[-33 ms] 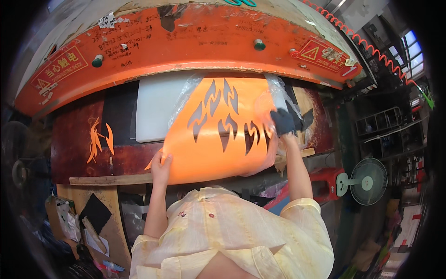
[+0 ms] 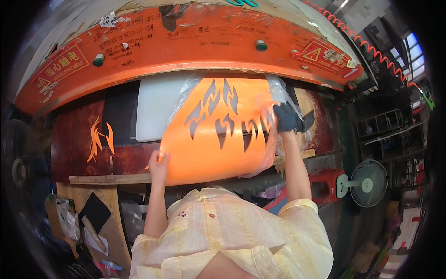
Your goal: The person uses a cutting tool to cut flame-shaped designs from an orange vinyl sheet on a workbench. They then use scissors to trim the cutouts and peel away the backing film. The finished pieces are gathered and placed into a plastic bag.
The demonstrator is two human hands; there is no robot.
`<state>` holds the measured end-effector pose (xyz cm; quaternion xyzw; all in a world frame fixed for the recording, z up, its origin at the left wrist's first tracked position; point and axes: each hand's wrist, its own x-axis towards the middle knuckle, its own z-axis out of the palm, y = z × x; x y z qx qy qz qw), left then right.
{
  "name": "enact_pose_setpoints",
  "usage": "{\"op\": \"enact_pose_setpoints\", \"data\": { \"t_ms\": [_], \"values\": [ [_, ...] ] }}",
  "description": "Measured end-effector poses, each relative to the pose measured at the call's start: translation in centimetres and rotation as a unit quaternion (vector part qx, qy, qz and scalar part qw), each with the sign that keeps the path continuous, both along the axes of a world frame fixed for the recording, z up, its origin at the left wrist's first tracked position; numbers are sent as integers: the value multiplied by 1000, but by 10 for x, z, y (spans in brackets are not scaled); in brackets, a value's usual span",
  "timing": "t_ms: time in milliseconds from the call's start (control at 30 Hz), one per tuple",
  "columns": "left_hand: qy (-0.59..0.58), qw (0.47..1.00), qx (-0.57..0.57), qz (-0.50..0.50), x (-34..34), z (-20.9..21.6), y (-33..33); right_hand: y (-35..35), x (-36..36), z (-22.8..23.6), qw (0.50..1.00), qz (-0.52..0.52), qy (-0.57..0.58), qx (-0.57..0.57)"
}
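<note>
A bright orange sheet (image 2: 200,158) with several flame-shaped cut-outs lies across the bench, its near edge curving up toward me. My left hand (image 2: 159,166) pinches its near left edge, with the thumb on top. Clear plastic film (image 2: 179,104) shows along the sheet's sides. At the right edge, my right hand (image 2: 286,118), in a dark glove, is closed on the sheet and the film beside it; its fingertips are partly hidden. A white board (image 2: 151,109) lies under the sheet's left part.
Loose orange cut pieces (image 2: 95,142) lie on the dark red bench (image 2: 69,139) at left. An orange machine beam (image 2: 186,46) with green buttons spans the far side. A wooden strip (image 2: 111,180) edges the bench. A fan (image 2: 368,183) and red stool (image 2: 323,182) stand at right.
The orange sheet has shifted slightly left, and my left hand with it. My gloved right hand has moved a little to the right and farther from me.
</note>
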<state>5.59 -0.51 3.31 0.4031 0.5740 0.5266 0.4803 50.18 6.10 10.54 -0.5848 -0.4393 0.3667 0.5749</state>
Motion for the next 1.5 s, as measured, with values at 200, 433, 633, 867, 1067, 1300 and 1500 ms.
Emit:
{"op": "enact_pose_setpoints", "data": {
  "t_ms": [200,433,633,867,1067,1300,1500],
  "values": [
    [399,916,34,24,13,10,24,54,2,19,946,31,-322,23],
    [473,881,-9,-23,23,12,37,-6,35,-4,965,-21,179,-193],
    [467,879,-59,-74,31,7,43,-7,45,-17,896,-4,365,-251],
    [442,882,-132,-98,62,8,52,19,69,-37,964,-36,-182,-192],
    [478,865,-132,-76,80,4,36,22,123,-49,833,3,-546,-89],
    [463,875,-113,-87,78,4,53,22,224,-40,851,-240,-358,-299],
    [447,889,-68,-79,83,-8,59,56,239,-17,828,-247,-285,-415]
  ]
}}
